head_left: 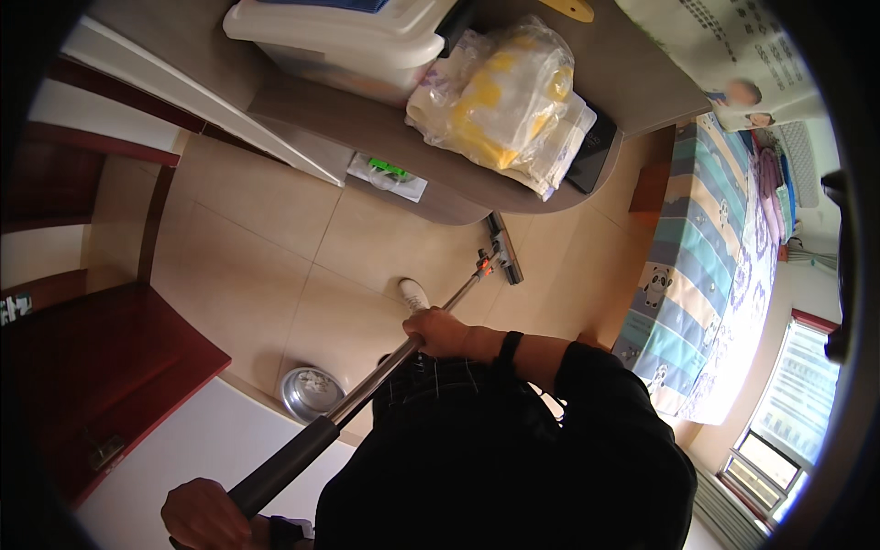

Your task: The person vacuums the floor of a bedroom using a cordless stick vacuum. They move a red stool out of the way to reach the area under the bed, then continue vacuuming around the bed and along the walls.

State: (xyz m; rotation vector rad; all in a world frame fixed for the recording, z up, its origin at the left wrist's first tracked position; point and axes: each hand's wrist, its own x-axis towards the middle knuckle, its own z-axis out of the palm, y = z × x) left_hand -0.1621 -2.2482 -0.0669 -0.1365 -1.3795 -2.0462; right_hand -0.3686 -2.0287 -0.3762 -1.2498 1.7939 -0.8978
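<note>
A long-handled mop runs diagonally across the head view, with a steel pole [375, 378] and a dark padded grip [285, 464]. My left hand [206, 512] is wrapped around the top end of that grip, at the lower left. Farther down the pole, my right hand [434, 331] holds the bare metal. The grey mop head [505, 249], with orange parts near its joint, rests on the tiled floor [357, 240] beside the rounded end of a shelf unit. Just beyond my right hand shows a white shoe [414, 294].
A metal basin [313, 393] with whitish contents stands on the floor near the red door [110, 392]. The brown shelf unit [454, 196] holds a lidded plastic box [344, 41], plastic-wrapped cloth [509, 103] and a dark tablet-like device [595, 151]. A panda-patterned bed [687, 254] is at right.
</note>
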